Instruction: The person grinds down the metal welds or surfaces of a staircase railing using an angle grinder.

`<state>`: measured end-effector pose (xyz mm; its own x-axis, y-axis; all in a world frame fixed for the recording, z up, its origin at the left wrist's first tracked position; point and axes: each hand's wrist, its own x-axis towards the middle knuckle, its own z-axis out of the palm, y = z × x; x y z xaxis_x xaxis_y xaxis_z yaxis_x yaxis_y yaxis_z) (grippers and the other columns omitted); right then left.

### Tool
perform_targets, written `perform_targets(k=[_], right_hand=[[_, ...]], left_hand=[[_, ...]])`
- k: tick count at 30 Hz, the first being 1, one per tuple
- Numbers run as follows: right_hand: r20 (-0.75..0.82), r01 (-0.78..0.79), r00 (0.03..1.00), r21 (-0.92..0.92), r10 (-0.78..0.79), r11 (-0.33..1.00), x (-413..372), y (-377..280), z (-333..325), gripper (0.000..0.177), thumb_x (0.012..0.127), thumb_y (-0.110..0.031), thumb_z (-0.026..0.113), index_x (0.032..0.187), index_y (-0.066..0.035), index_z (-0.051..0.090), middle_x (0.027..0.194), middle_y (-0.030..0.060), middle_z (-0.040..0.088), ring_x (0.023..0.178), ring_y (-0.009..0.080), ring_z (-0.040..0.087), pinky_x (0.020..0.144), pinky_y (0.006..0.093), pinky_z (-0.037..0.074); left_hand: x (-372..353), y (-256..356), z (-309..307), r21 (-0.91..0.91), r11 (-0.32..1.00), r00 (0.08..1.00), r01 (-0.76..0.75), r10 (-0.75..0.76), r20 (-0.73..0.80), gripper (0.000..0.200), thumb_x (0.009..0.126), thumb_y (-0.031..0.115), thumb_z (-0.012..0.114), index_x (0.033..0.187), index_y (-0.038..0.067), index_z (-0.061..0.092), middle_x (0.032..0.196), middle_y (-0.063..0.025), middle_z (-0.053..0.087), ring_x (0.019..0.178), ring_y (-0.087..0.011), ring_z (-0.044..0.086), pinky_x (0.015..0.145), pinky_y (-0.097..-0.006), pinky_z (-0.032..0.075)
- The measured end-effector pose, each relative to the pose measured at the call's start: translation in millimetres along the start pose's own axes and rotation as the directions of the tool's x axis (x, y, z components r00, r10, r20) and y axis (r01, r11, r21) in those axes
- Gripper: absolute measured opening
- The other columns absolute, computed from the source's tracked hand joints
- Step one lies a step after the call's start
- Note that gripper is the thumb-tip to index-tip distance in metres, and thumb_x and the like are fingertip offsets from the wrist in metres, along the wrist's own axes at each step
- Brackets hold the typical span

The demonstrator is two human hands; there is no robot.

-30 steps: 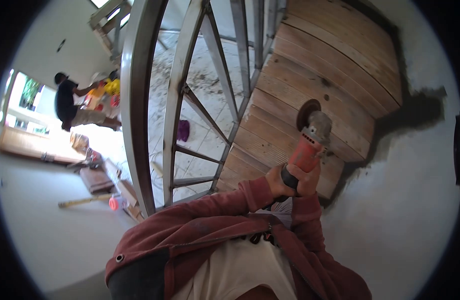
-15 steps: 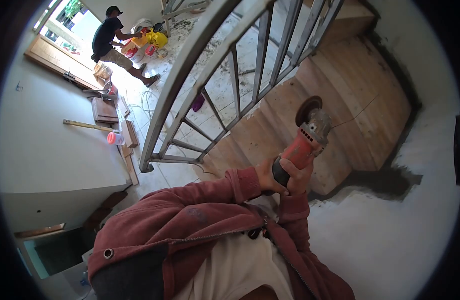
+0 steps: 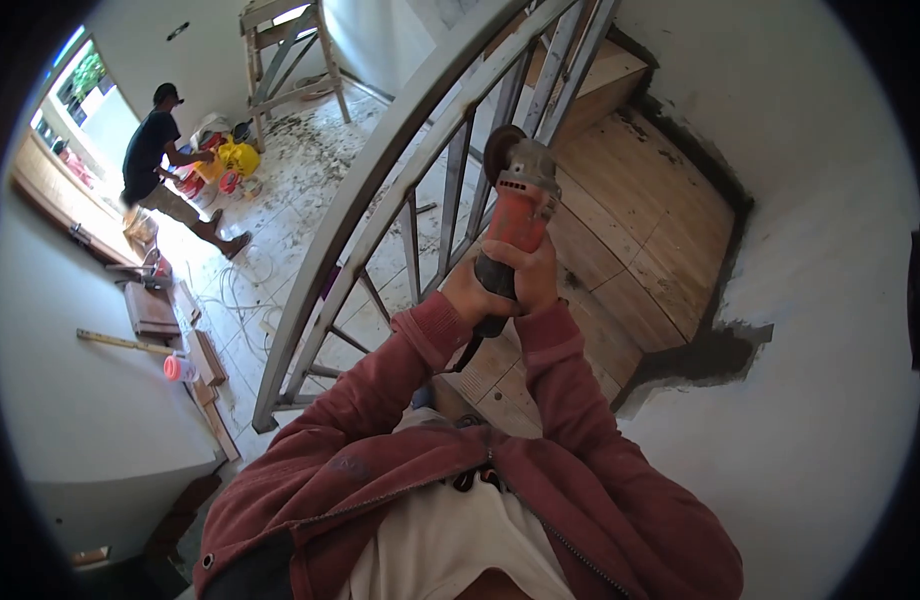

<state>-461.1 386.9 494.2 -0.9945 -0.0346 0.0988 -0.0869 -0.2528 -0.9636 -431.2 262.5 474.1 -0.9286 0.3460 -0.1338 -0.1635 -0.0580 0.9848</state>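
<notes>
Clock reference: positions read from the grinder, 12 o'clock at the top of the view.
Yellow bar (image 3: 125, 342): between 8 and 9 o'clock, against the wall.
Person (image 3: 152, 150): between 9 and 10 o'clock, dark shirt and cap, leaning over the buckets (image 3: 192, 185).
Jar (image 3: 180, 369): 8 o'clock, pink lid, beside wood boards (image 3: 208, 358).
Trestle (image 3: 295, 60): 10 o'clock, on the floor (image 3: 310, 165).
Railing (image 3: 365, 190): grey metal, curved, 9 o'clock side.
Left hand (image 3: 470, 295): clenched around the black rear section of the grinder.
Disc (image 3: 503, 153): at the grinder head, 11 o'clock end; overlaps the railing in view, contact cannot be determined.
Grinder (image 3: 517, 218): red body, raised in both hands, head toward 12 o'clock.
Right hand (image 3: 532, 272): grasping the grinder body from the 5 o'clock side, fingers wrapped over it.
Steps (image 3: 635, 255): tan, wood-look surface, 1 to 6 o'clock.
Mortar (image 3: 705, 358): dark grey, 4 o'clock, along the steps' edge on the white wall.
</notes>
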Motion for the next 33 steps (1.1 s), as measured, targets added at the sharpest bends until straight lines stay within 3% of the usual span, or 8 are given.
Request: perform_targets(k=[2,5,9,14,19,21,31,33], right_hand=[[-0.022,0.012,1.000,-0.028,-0.012,1.000,13.9,4.3,10.0,0.044,0.064,-0.010,0.079,0.101,-0.002,0.057,0.090,0.0054,0.062,0.077,0.0152,0.061,0.072,0.0291,0.050],[-0.070,-0.012,0.998,-0.054,0.008,0.998,24.9,15.3,18.0,0.044,0.063,-0.010,0.080,0.100,-0.001,0.057,0.089,0.0059,0.062,0.077,0.0156,0.061,0.071,0.0294,0.051],[-0.094,0.018,0.995,-0.094,-0.027,0.995,40.8,25.6,23.5,0.044,0.065,-0.012,0.077,0.103,-0.002,0.057,0.091,0.0049,0.061,0.079,0.0149,0.060,0.073,0.0294,0.050],[-0.165,0.028,0.986,-0.067,-0.039,0.997,48.4,40.0,29.4,0.048,0.064,-0.014,0.078,0.103,-0.001,0.055,0.092,0.0053,0.060,0.079,0.0146,0.059,0.074,0.0294,0.050],[-0.195,0.028,0.980,-0.053,-0.038,0.998,49.9,43.9,33.2,0.055,0.062,-0.014,0.080,0.106,0.000,0.051,0.096,0.0068,0.059,0.081,0.0147,0.059,0.074,0.0295,0.050],[-0.185,-0.016,0.983,-0.029,0.010,0.999,49.5,42.9,31.9,0.063,0.058,-0.017,0.084,0.108,0.001,0.050,0.098,0.0103,0.059,0.087,0.0190,0.059,0.079,0.0326,0.050],[-0.113,0.065,0.991,-0.022,-0.067,0.998,51.4,45.3,24.0,0.060,0.061,-0.014,0.081,0.111,-0.001,0.050,0.101,0.0080,0.059,0.090,0.0177,0.058,0.082,0.0320,0.049],[-0.109,0.000,0.994,-0.093,-0.010,0.996,50.3,45.9,21.5,0.061,0.060,-0.014,0.081,0.111,-0.001,0.050,0.100,0.0084,0.059,0.089,0.0180,0.058,0.081,0.0323,0.049]], left_hand=[[5.8,10.7,-12.5,-0.096,0.994,0.999,-0.049,0.050,0.012,0.056,0.052,0.010,0.082,0.102,-0.003,0.058,0.092,-0.0081,0.066,0.079,-0.0183,0.065,0.071,-0.0304,0.053],[20.0,3.0,-29.9,-0.047,0.998,0.999,-0.044,0.045,0.018,0.046,0.056,0.009,0.080,0.097,0.000,0.062,0.089,-0.0076,0.067,0.079,-0.0178,0.066,0.070,-0.0298,0.053],[34.2,5.5,-48.0,-0.064,0.998,0.996,0.027,-0.022,0.086,0.054,0.055,0.011,0.082,0.101,-0.002,0.058,0.092,-0.0077,0.066,0.078,-0.0172,0.065,0.070,-0.0292,0.053],[49.3,-11.1,-64.5,0.040,0.996,0.993,-0.074,0.070,0.099,0.056,0.054,0.014,0.083,0.102,-0.002,0.058,0.091,-0.0067,0.066,0.079,-0.0164,0.065,0.070,-0.0292,0.053],[52.1,-11.9,-69.7,0.072,0.996,0.994,-0.058,0.051,0.097,0.059,0.053,0.014,0.083,0.104,-0.002,0.057,0.093,-0.0071,0.066,0.082,-0.0169,0.065,0.073,-0.0297,0.052],[49.0,-6.6,-67.5,0.081,0.995,0.994,-0.052,0.044,0.099,0.059,0.053,0.014,0.083,0.104,-0.001,0.057,0.094,-0.0073,0.066,0.083,-0.0171,0.065,0.075,-0.0299,0.052],[48.5,-12.9,-63.0,0.081,0.997,0.998,0.011,-0.016,0.057,0.065,0.053,0.012,0.084,0.110,0.000,0.056,0.097,-0.0072,0.067,0.086,-0.0176,0.066,0.078,-0.0300,0.053],[48.3,-11.8,-59.1,0.099,0.995,0.999,0.024,-0.029,0.042,0.065,0.053,0.012,0.084,0.110,0.000,0.056,0.097,-0.0071,0.067,0.087,-0.0177,0.066,0.078,-0.0300,0.053]])
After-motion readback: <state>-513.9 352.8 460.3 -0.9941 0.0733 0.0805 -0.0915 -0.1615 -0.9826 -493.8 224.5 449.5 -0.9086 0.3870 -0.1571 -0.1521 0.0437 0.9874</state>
